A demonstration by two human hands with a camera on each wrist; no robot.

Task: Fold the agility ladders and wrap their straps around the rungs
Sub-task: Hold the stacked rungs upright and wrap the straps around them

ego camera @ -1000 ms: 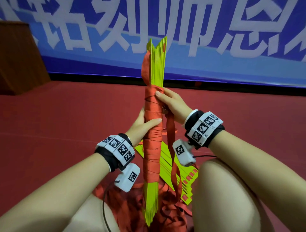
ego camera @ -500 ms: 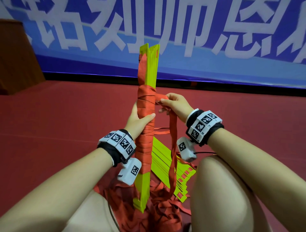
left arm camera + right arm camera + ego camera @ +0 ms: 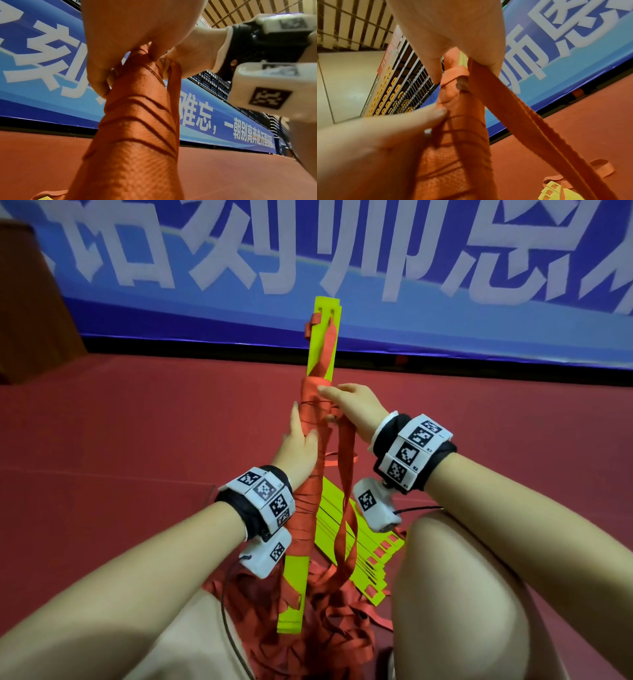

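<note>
Your bundle [image 3: 310, 474] stands upright at frame centre, left hand [image 3: 296, 445] gripping its middle. Your right hand [image 3: 352, 405], nearer the top, seemingly pinches the strap [image 3: 346, 460] against the wraps.

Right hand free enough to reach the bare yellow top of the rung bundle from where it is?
Probably yes. The right hand pinches the loose red strap just below that bare yellow top, and nothing sits between them.
</note>
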